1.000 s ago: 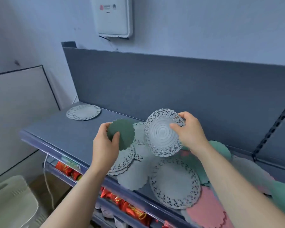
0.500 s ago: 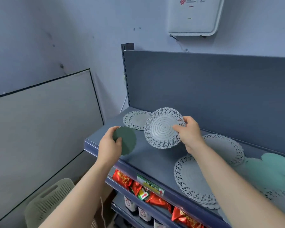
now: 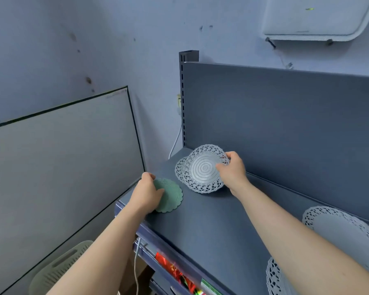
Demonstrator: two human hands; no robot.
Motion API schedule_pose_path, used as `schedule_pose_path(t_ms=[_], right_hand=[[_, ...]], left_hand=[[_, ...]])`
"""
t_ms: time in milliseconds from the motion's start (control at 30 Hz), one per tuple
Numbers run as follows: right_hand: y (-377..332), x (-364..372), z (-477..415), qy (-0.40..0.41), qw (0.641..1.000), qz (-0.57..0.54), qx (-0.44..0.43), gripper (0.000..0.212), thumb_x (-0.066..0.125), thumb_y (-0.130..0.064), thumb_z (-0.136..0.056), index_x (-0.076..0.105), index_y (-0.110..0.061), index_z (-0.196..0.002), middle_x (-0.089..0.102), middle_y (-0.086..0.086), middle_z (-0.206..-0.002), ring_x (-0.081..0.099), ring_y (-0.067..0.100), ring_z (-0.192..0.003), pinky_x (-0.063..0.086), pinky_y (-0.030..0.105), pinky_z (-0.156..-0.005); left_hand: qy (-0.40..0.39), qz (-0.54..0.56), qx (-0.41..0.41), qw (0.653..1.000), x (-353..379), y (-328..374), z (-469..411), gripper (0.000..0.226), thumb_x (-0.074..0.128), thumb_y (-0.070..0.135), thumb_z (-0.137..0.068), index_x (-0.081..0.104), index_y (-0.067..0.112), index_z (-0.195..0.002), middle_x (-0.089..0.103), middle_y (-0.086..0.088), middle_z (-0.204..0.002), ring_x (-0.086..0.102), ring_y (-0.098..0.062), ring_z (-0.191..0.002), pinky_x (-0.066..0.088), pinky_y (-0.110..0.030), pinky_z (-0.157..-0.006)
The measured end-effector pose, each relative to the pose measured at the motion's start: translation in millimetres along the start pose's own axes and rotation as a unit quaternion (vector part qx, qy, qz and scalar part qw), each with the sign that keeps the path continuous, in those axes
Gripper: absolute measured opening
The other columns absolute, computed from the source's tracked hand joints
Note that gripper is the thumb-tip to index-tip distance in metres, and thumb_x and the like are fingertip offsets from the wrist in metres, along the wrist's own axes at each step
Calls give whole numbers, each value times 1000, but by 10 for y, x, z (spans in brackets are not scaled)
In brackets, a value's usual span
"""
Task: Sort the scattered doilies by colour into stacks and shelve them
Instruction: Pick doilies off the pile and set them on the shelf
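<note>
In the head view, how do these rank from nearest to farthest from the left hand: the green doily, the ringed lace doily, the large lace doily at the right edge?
1. green doily: in the grip of the left hand, front left.
2. ringed lace doily: right and behind, held by the right hand.
3. large lace doily: far right, flat on the shelf.

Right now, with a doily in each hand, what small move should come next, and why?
Probably lower the white lace doily flat and release it: the right hand holds it tilted over a matching doily lying on the shelf.
</note>
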State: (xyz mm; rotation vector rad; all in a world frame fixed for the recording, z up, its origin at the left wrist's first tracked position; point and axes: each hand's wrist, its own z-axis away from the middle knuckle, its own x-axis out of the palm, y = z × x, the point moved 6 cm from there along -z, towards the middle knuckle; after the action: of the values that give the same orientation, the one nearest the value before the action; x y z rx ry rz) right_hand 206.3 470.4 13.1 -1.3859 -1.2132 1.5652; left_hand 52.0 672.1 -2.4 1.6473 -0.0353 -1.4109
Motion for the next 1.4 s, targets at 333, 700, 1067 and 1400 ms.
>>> schedule_pose_path(t_ms=[333, 700, 1067, 1400], right_hand=[[99, 299, -293, -58, 982, 174, -50, 46, 61, -3, -84, 47, -10, -127, 57, 7, -123, 50, 16, -96, 40, 24, -81], [-52, 293, -36, -29, 907, 404, -120, 47, 55, -32, -92, 45, -9, -132, 43, 8, -141, 35, 29, -130, 30, 36, -107], [-363, -610, 1501, 69, 916, 381, -103, 38, 53, -27, -94, 55, -15, -131, 54, -3, -137, 45, 17, -129, 32, 28, -107], [214, -2068, 3065, 217, 889, 398, 56, 41, 52, -33, -94, 53, -18, -133, 54, -3, -137, 48, 15, -126, 35, 28, -106]], left_hand=[[11, -18, 47, 999, 94, -135, -258, 37, 69, 24, -82, 58, 19, -117, 51, -2, -124, 45, -24, -117, 39, -34, -101], [32, -126, 129, 983, 70, -24, -187, 40, 55, 32, -91, 50, 21, -129, 48, -2, -134, 42, -28, -120, 36, -36, -100], [23, -134, 407, 903, 143, 807, 761, 39, 58, 34, -87, 58, 17, -122, 62, -2, -120, 54, -30, -108, 43, -38, -89], [-105, -51, 592, 797, 1069, 1646, 2339, 41, 55, 40, -90, 56, 20, -126, 63, 1, -116, 55, -24, -106, 45, -36, -89]])
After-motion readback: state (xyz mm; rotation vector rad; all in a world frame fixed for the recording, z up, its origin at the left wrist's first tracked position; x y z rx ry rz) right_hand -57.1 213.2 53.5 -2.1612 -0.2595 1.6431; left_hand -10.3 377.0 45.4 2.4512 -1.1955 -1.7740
